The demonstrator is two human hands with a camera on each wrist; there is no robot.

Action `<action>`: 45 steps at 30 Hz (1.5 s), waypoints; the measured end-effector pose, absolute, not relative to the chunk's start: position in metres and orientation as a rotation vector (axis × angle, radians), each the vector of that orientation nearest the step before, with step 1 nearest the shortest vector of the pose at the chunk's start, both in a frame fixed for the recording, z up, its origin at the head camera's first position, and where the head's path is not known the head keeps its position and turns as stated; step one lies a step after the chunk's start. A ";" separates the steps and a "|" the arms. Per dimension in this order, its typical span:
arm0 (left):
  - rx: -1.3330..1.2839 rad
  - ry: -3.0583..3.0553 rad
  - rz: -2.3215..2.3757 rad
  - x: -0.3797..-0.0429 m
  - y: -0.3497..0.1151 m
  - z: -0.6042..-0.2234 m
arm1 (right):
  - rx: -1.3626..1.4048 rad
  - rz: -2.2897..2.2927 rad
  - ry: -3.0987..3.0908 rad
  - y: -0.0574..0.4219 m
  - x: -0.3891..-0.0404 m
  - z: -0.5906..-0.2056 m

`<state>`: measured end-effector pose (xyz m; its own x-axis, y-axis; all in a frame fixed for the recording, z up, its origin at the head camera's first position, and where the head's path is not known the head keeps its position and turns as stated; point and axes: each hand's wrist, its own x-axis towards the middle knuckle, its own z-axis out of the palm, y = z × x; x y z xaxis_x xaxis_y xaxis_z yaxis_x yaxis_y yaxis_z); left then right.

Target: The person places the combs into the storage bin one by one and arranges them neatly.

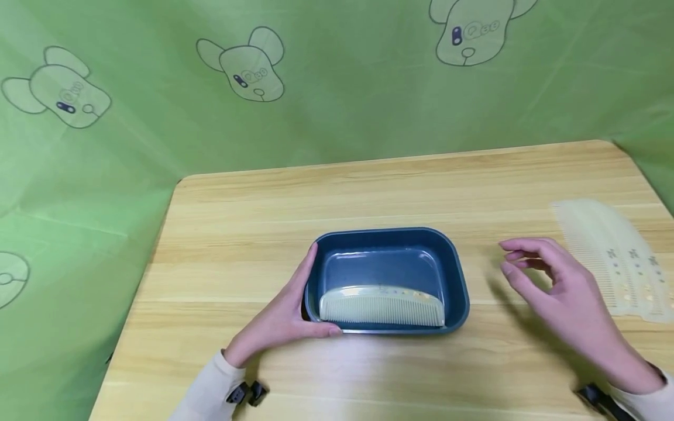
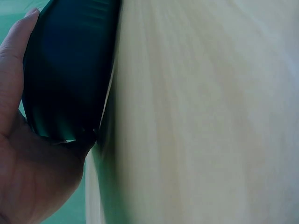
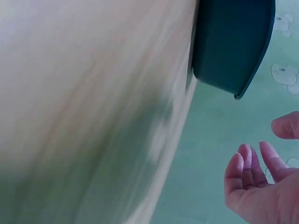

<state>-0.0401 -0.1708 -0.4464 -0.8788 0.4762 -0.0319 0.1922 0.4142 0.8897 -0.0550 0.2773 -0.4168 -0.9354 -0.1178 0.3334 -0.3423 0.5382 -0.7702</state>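
Note:
A dark blue rectangular tray stands on the table, and one pale translucent comb lies along its near side, teeth toward me. My left hand grips the tray's left end, thumb along the near wall and fingers on the far side; the left wrist view shows this hold on the tray too. To the right of the tray, my right hand is raised with fingers loosely bent and nothing between them. Beside it lie overlapping pale combs with small printed marks.
The wooden table has rounded far corners. A green cloth with outlined animal heads hangs behind it and at both sides.

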 end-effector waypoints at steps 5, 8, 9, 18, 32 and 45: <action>0.581 2.399 1.448 -0.041 -0.171 -0.447 | 0.290 1.361 -2.572 0.289 -0.054 -0.420; 0.579 2.403 1.446 -0.041 -0.171 -0.448 | 0.230 1.331 -2.623 0.297 -0.054 -0.422; 0.577 2.403 1.445 -0.041 -0.171 -0.448 | 0.214 1.320 -2.638 0.301 -0.053 -0.422; 0.574 2.396 1.452 -0.040 -0.172 -0.448 | -0.028 1.165 -2.795 0.334 -0.053 -0.425; 0.586 2.400 1.453 -0.040 -0.171 -0.448 | -0.136 1.087 -2.944 0.358 -0.058 -0.427; 0.572 2.397 1.455 -0.040 -0.171 -0.447 | -0.126 0.989 -3.026 0.377 -0.062 -0.425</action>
